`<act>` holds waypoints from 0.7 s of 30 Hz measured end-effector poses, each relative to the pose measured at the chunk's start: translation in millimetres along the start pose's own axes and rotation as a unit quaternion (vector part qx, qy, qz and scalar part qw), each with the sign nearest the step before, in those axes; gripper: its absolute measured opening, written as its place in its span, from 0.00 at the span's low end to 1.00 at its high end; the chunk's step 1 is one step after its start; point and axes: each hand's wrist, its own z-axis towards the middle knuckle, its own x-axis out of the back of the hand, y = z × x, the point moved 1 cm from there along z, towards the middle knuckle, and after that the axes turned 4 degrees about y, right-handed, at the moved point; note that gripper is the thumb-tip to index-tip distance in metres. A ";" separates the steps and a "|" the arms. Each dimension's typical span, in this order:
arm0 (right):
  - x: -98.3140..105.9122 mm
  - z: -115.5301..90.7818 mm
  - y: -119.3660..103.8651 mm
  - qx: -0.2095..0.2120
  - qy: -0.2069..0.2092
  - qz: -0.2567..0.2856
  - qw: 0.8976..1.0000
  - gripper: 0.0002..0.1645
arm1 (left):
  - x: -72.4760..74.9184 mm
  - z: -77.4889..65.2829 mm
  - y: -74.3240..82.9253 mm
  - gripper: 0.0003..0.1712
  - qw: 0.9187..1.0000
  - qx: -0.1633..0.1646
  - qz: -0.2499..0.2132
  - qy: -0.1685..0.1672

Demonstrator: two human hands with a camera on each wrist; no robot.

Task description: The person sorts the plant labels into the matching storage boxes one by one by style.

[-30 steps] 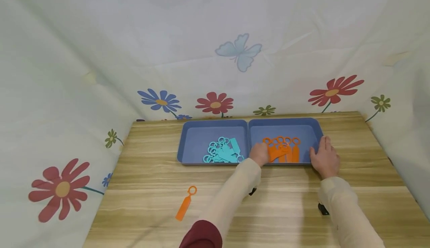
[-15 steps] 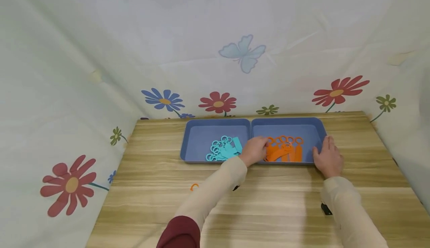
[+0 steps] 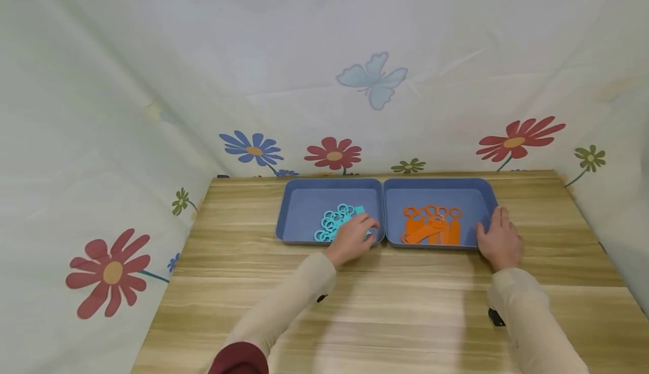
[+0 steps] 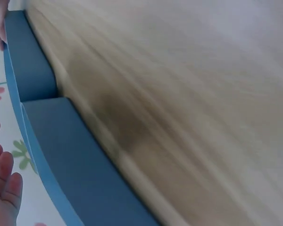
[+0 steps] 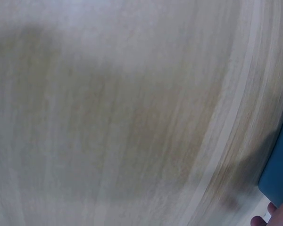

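Observation:
My left hand [image 3: 353,239] hovers over the front right corner of the left blue tray [image 3: 299,199], fingers loosely bent with nothing visible between them. Under and beside it lies a pile of turquoise flat tags with ring ends [image 3: 332,222], partly hidden by the hand. In the left wrist view the left hand's fingers [image 4: 12,190] show above the tray's rim. My right hand [image 3: 501,240] rests on the right edge of the right blue tray [image 3: 441,187], fingers straight along its outer side and thumb at the rim. Orange flat tags with ring ends [image 3: 431,230] lie heaped in that tray.
Both trays stand side by side, touching, near the back of the wooden table [image 3: 405,306]. A white cloth wall [image 3: 284,70] with printed flowers and a butterfly rises behind and at the sides.
My left hand has moved left from the orange tags in the right tray to the turquoise tags. The loose orange tag on the table is now hidden behind the left forearm. The right hand stays at the tray edge.

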 end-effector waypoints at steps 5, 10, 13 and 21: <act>1.0 -1.2 -1.7 0.003 0.002 -0.002 1.000 0.40 | 7.6 -27.5 -14.2 0.12 1.000 0.006 -0.001 -0.002; 0.6 -0.8 -1.4 0.003 0.008 -0.002 1.000 0.40 | 16.3 -56.2 -28.0 0.12 1.000 0.027 -0.009 0.001; -1.2 0.2 0.6 0.002 0.006 -0.003 1.000 0.40 | 20.1 -72.0 -36.7 0.12 0.999 0.037 -0.012 -0.004; -4.0 2.3 3.5 0.004 0.003 -0.005 1.000 0.41 | 33.6 -98.0 -54.4 0.17 0.994 0.081 -0.038 -0.069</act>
